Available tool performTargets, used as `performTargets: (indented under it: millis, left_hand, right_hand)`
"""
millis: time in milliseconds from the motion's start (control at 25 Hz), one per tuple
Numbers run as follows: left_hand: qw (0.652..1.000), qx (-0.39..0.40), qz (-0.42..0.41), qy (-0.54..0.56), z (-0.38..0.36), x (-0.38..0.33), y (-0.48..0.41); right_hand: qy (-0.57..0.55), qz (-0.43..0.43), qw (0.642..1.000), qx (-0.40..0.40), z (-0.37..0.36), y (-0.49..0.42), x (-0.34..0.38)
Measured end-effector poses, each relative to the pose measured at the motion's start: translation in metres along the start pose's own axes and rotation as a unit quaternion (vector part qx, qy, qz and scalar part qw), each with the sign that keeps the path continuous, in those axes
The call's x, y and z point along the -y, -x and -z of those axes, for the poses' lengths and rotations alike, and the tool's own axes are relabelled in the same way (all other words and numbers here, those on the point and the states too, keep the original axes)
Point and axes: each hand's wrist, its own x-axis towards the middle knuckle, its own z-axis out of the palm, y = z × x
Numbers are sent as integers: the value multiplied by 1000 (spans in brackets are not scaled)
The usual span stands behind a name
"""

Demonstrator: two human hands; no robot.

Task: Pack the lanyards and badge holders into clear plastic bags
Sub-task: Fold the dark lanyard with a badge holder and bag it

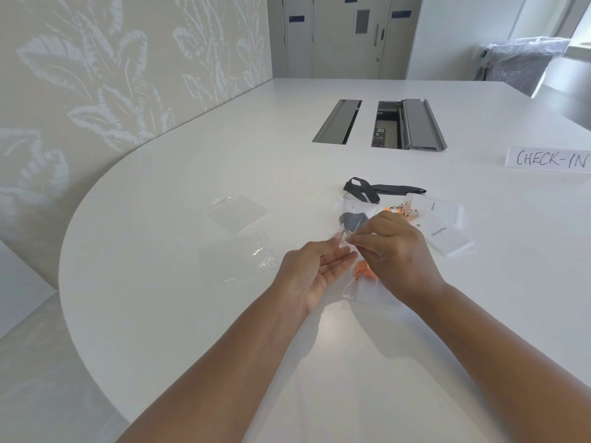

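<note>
Hands (319, 270) (396, 251) together at bag (355, 219) edge

Both hands (348, 251) at a clear bag (358, 215) with a dark lanyard (353, 221) inside.

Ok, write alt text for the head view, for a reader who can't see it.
Two bare hands, left hand and right hand, hold a clear plastic bag with a dark lanyard inside, above a white table. Two empty bags lie to the left; a black lanyard, badge holders and a CHECK-IN sign lie beyond.
</note>
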Motion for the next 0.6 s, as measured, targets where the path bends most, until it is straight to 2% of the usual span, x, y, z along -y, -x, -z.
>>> performTargets:
  millis: [160,320,600]
  left_hand:
    - [1000,-3,20,-18,2,1,0]
    - [998,-19,-14,-56,1,5,-3]
    - [973,-68,-73,-210,-1,9,-8]
  right_hand:
    - [9,22,1000,9,0,1,-2]
    - [11,26,1000,0,3,1,-3]
    - [32,65,997,15,4,-2,5]
